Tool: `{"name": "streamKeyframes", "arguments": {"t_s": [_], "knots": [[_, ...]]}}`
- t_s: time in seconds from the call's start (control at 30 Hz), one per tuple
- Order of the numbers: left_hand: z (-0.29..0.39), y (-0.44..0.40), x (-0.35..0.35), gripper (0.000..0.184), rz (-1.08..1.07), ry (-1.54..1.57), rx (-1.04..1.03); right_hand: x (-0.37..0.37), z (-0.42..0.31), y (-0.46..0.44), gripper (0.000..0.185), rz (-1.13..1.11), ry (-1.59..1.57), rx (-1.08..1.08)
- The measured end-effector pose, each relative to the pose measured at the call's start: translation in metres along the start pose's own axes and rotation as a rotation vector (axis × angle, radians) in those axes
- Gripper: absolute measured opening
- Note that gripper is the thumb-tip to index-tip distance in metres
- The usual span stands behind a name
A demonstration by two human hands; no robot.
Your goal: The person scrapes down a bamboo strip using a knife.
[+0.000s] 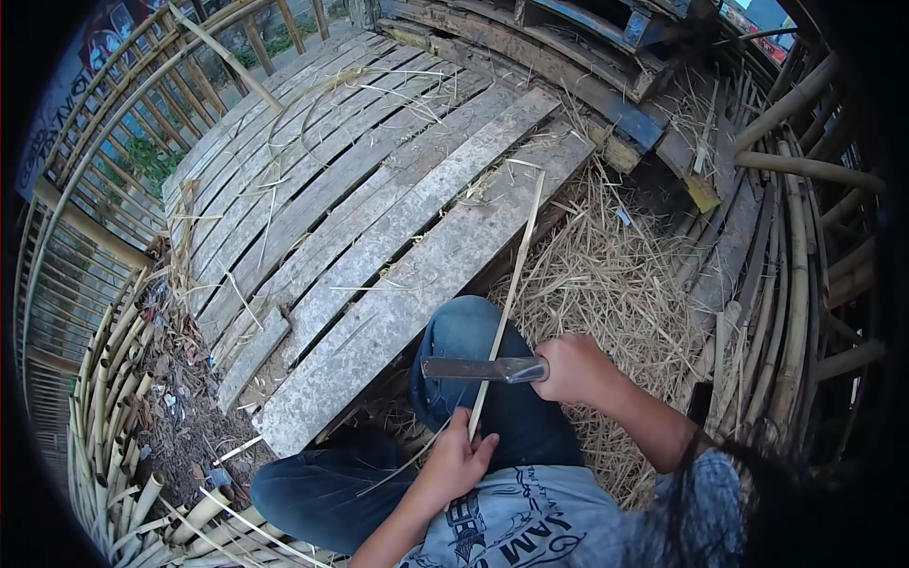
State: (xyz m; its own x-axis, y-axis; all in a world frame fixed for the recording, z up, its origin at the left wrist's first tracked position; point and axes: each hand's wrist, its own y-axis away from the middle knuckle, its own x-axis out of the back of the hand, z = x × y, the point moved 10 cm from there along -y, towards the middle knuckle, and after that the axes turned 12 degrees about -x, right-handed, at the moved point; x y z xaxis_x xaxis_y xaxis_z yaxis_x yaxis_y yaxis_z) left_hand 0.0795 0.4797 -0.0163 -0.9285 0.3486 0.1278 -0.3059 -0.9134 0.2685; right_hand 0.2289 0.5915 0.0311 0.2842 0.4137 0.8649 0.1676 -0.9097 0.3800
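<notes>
The left fingers (461,419) pinch a pale strip (515,275), the right fingers (561,356) clench a knife (464,368) crossing it just ahead of them, with shavings (620,275) and a slatted platform (431,196) farther out from both.

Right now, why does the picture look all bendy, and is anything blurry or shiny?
Head view: the tan bamboo fence bows inside rounded black edges, probably from a wide lens; dark, wispy strands at lower right look blurred; the grey metal knife catches a small glint near the bare right hand; shadows look soft.
</notes>
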Motion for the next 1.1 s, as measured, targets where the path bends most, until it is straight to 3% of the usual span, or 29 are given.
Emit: {"name": "streamKeyframes", "arguments": {"t_s": [0.1, 0.27, 0.43, 0.47, 0.57, 0.63, 0.77, 0.83, 0.9, 0.97, 1.03, 1.1], "knots": [[0.013, -0.004, 0.004, 0.027, 0.057, -0.073, -0.114, 0.000, 0.013, -0.014, 0.021, 0.020, 0.027, -0.005], [-0.001, 0.003, -0.001, 0.024, 0.001, -0.005, 0.028, 0.024, 0.046, -0.043, 0.026, 0.115, -0.047, -0.154], [-0.004, -0.003, -0.001, 0.023, 0.032, 0.071, -0.052, -0.008, 0.000, 0.006, 0.025, 0.004, 0.066, 0.036], [0.001, -0.004, -0.001, 0.023, 0.043, 0.056, -0.056, -0.014, -0.007, 0.017, 0.022, -0.076, 0.064, -0.008], [0.012, -0.003, 0.002, 0.021, 0.046, 0.012, -0.048, -0.007, 0.006, 0.010, 0.021, 0.013, 0.018, -0.014], [0.010, 0.003, 0.003, 0.021, 0.031, 0.009, 0.058, 0.012, 0.040, -0.010, 0.021, 0.102, -0.018, -0.158], [0.007, 0.003, 0.004, 0.019, 0.043, -0.044, 0.048, 0.043, 0.074, -0.027, 0.022, 0.161, 0.003, -0.304], [0.003, 0.000, 0.002, 0.018, 0.034, 0.012, 0.034, 0.037, 0.058, -0.016, 0.023, 0.131, 0.015, -0.292], [0.002, 0.000, 0.001, 0.018, 0.055, -0.002, 0.026, 0.002, 0.018, 0.005, 0.022, -0.011, 0.136, -0.038], [0.004, -0.001, 0.004, 0.021, 0.101, -0.039, -0.054, -0.020, 0.001, 0.020, 0.021, -0.107, 0.051, -0.019], [0.007, -0.001, 0.005, 0.025, 0.126, -0.062, -0.088, -0.019, 0.010, 0.009, 0.016, 0.050, 0.032, 0.070], [0.010, -0.002, 0.007, 0.028, 0.119, -0.111, -0.045, -0.020, 0.011, 0.003, 0.014, 0.044, 0.026, 0.062]]}}
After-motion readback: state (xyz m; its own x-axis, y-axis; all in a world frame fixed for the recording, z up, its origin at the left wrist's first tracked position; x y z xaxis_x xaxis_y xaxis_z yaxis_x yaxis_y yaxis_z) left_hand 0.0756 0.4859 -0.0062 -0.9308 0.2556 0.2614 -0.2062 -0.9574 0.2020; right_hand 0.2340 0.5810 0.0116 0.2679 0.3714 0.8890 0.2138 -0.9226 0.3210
